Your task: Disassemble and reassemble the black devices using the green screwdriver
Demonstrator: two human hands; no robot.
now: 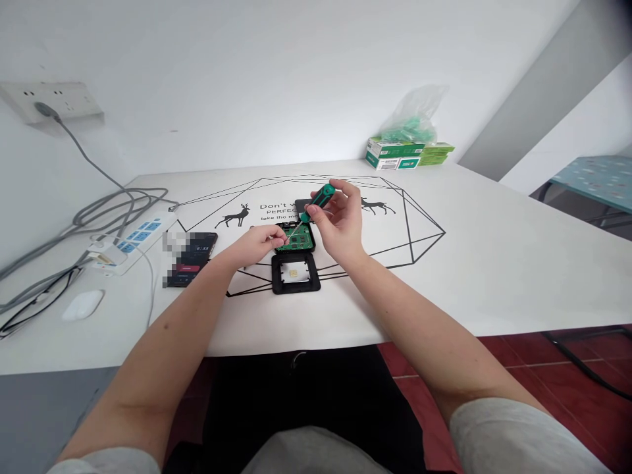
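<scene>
My right hand (344, 227) is closed round the green and black handle of a screwdriver (320, 200), whose thin shaft slants down to the left. Beneath its tip lies a green circuit board (300, 238) in an open black case. At the board's left edge my left hand (257, 245) is closed in a pinch beside the screwdriver tip; what its fingers hold, if anything, I cannot make out. Just in front of the board rests a black square frame (296, 287) with a pale plate inside. A dark flat piece (305, 209) sits behind, partly covered by the screwdriver and my right hand.
Left of my hands are a phone (197, 253), a white power strip (135, 240) with grey cables, a white mouse (83, 305) and glasses (37, 299). Green and white boxes (395, 155) with a plastic bag (417, 115) on top stand by the back wall.
</scene>
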